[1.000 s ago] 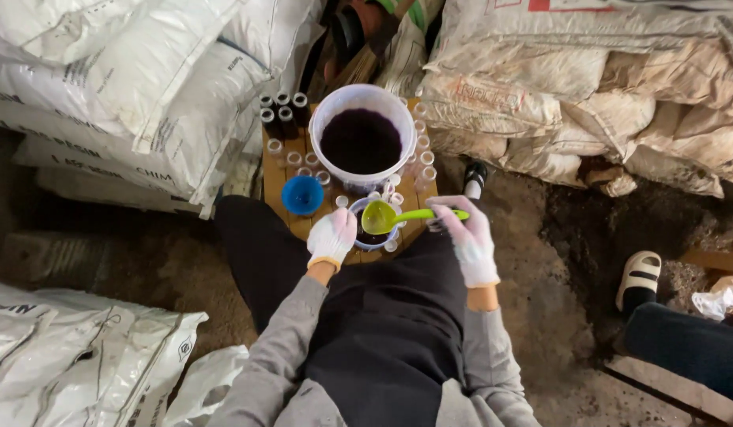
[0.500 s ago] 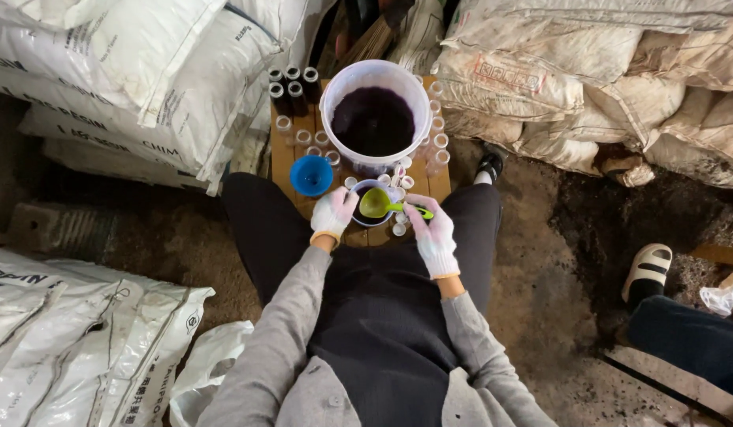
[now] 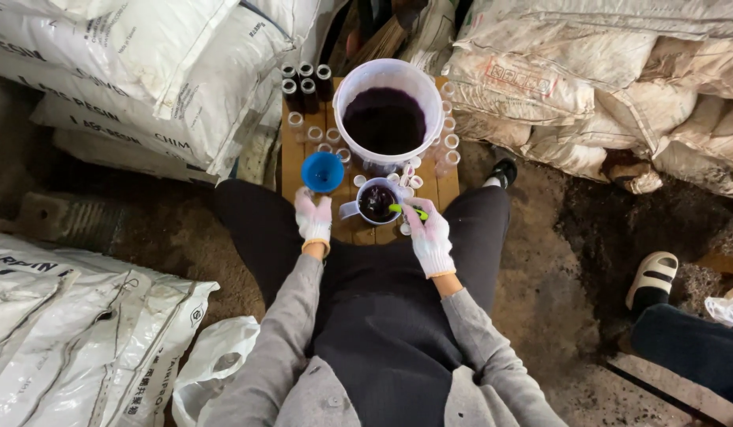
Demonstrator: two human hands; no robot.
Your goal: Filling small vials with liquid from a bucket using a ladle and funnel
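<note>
The small cup of dark liquid sat just beyond my right fingers, pinching a green scoop, so a jolt could have spilled it.

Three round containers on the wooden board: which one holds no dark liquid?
The blue funnel, by the left hand. The big white bucket and the small cup by the right hand both hold dark liquid.

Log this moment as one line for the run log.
left hand by blue funnel | right hand holds green scoop in small cup of dark liquid | white bucket behind
</note>
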